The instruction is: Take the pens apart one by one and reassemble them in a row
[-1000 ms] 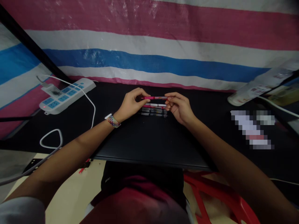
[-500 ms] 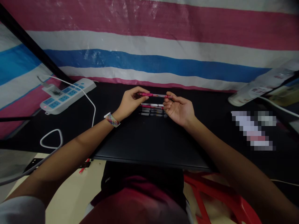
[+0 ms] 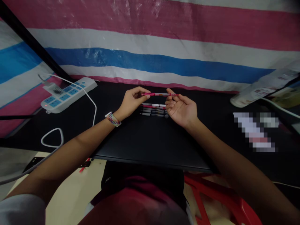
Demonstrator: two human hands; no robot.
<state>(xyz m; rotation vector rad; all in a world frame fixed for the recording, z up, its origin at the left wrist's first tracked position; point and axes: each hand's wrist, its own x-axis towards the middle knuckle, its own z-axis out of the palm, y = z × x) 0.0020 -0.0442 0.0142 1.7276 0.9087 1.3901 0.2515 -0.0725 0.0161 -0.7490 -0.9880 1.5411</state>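
Note:
A pink pen (image 3: 159,94) with a clear barrel lies level above the black table. My left hand (image 3: 133,99) pinches its left end between thumb and fingers. At the pen's other end is my right hand (image 3: 181,107), palm turned up, its thumb and a finger around the tip. Just below the pen, several pens (image 3: 153,110) lie side by side on the table, white, pink and dark ones; the right fingers cover or come close to their right ends.
A white power strip (image 3: 69,95) with a plugged-in adapter and cable sits at the left. At the back right lies a clear bottle (image 3: 245,97). Blurred items (image 3: 255,132) are on the right of the black table (image 3: 145,140). A striped sheet (image 3: 150,40) hangs behind.
My right hand has moved slightly right and its fingers have shifted at the pen's tip. The pink pen has moved a little right and up. My left hand still holds it.

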